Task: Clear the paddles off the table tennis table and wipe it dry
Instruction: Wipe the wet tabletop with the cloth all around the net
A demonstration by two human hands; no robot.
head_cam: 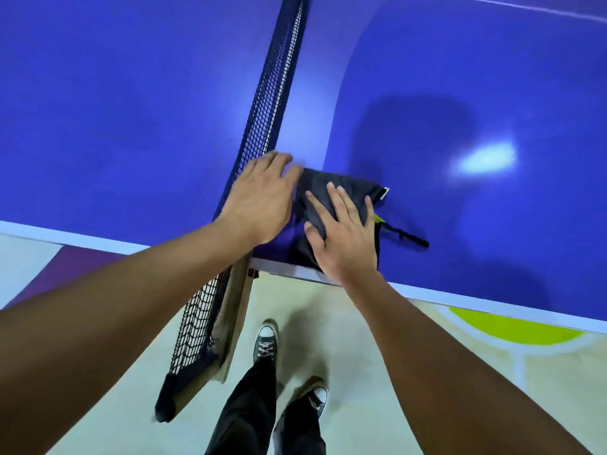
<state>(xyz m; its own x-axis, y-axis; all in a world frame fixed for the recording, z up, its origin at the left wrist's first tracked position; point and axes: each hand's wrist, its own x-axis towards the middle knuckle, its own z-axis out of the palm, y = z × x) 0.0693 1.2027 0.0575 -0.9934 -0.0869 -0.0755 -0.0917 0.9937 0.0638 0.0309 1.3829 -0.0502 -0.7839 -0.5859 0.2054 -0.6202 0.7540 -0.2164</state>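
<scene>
Just right of the net point(262, 126), the right hand point(345, 238) lies flat, fingers spread, on a dark cloth point(312, 182), pressing it to the blue surface point(131, 110) at its near edge. Beside it the blurred left hand point(259, 201) is open with straight fingers, holding nothing, its tips by the cloth's left corner; a thin black strip point(410, 239) pokes out at the cloth's right

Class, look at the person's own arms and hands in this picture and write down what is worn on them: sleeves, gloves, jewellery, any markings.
The left forearm and right forearm are bare, with no sleeve in view up to the frame's edge. The left hand and right hand wear no gloves. No ring, watch, bracelet or marking shows on either.
</scene>
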